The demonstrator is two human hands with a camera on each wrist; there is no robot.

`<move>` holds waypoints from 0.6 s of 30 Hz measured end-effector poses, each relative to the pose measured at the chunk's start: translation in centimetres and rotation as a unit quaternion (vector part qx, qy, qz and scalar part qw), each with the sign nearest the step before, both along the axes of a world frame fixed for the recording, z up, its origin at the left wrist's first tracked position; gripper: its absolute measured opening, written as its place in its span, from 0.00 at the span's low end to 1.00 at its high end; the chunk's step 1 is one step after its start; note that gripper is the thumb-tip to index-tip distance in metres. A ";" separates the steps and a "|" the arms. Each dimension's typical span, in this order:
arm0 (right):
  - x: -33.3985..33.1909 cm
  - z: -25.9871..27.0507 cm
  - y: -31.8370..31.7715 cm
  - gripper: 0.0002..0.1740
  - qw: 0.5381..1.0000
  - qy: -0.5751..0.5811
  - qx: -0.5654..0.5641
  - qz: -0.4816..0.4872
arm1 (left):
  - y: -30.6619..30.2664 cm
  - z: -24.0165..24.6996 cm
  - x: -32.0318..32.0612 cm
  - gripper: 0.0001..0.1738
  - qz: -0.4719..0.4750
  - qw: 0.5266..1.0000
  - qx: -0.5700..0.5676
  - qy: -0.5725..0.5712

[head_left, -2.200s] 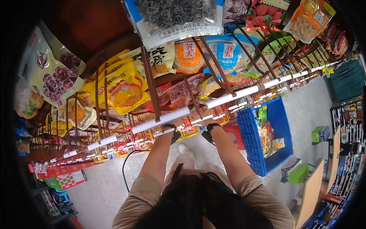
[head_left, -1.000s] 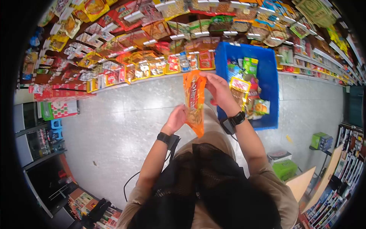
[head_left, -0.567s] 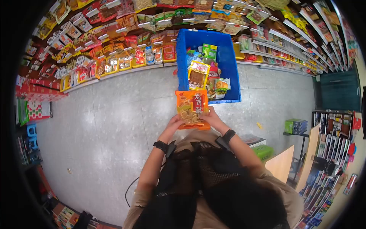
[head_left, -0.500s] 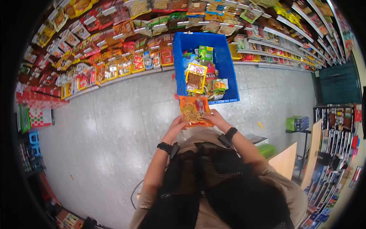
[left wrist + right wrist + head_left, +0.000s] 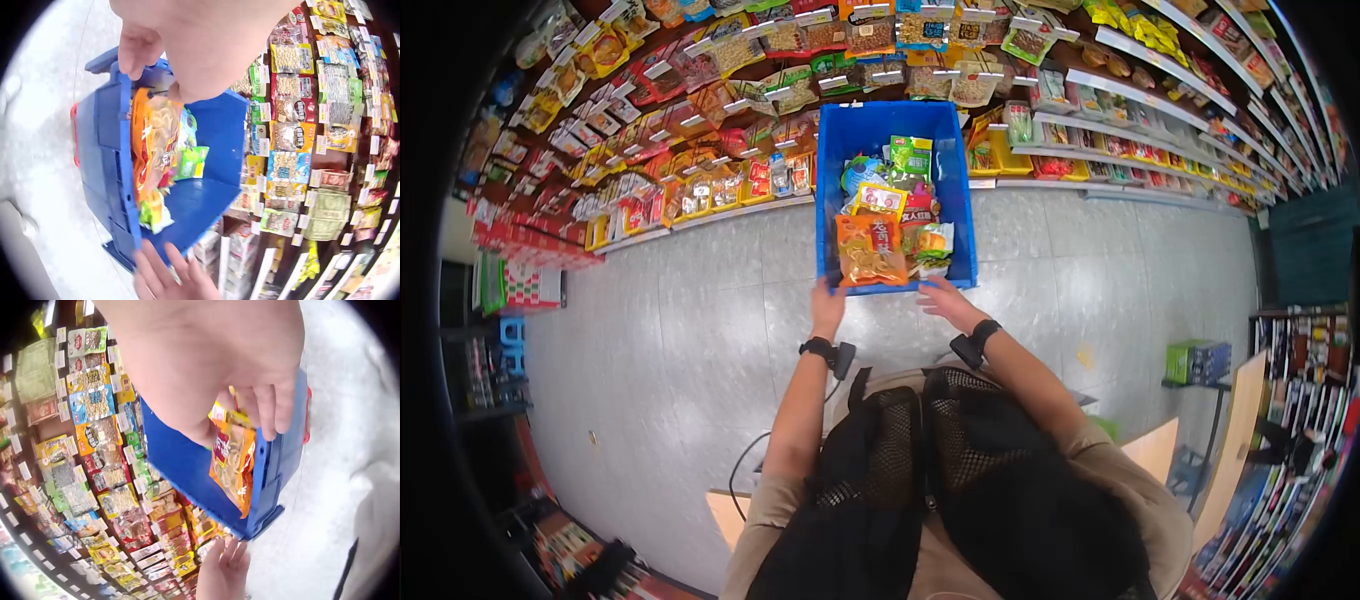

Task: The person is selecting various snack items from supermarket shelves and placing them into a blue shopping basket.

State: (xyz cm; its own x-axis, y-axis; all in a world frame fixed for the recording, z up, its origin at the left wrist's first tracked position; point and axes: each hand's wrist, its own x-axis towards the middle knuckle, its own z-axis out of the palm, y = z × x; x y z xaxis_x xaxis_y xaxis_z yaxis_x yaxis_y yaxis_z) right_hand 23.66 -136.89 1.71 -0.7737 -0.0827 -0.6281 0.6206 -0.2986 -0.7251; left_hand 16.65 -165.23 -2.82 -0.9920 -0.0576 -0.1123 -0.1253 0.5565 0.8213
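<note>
An orange bag of snack rings (image 5: 871, 251) lies inside the blue crate (image 5: 966, 215), against its near wall and on top of other packets. My left hand (image 5: 828, 308) is at the crate's near left corner, fingers loosely extended. Near the right end of the same rim, my right hand (image 5: 950, 303) reaches with spread fingers. From the left wrist, the bag (image 5: 159, 144) leans along the crate's wall. In the right wrist view, my right hand (image 5: 219, 356) hangs over the rim and partly covers the bag. Neither hand holds the bag.
Shelves of hanging snack bags (image 5: 870, 35) run behind the crate, with shelving (image 5: 1115, 90) continuing at the right. The crate also contains a green packet (image 5: 911, 157) and several others. Grey tiled floor (image 5: 720, 310) surrounds it. Wooden boards (image 5: 1235, 440) stand at lower right.
The snack bag went from shelf height into the crate, and both hands have let go of it. My hands have moved apart to the crate's near rim. The crate appears more centred now.
</note>
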 end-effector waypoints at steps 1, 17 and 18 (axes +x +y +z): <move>0.6 -0.5 3.3 0.26 0.998 0.012 0.023 0.054 | 0.4 -0.3 1.0 0.22 0.054 0.991 -0.118 0.028; 22.5 -18.8 50.3 0.10 0.893 -0.135 0.423 0.078 | -3.2 -6.9 31.3 0.19 0.137 0.881 -0.283 -0.354; 22.2 -22.5 52.3 0.10 0.818 -0.004 0.524 0.238 | -3.1 -4.9 30.2 0.17 -0.178 0.752 -0.515 -0.370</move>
State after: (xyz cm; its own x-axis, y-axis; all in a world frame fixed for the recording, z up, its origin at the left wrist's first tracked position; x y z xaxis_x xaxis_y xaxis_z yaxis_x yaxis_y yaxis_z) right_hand 45.87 -84.63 -20.81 -0.8061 0.2139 -0.5517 0.4916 0.7611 -0.4232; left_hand 46.87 -168.37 -7.74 -0.6534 -0.2370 -0.7190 -0.0280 0.9566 -0.2899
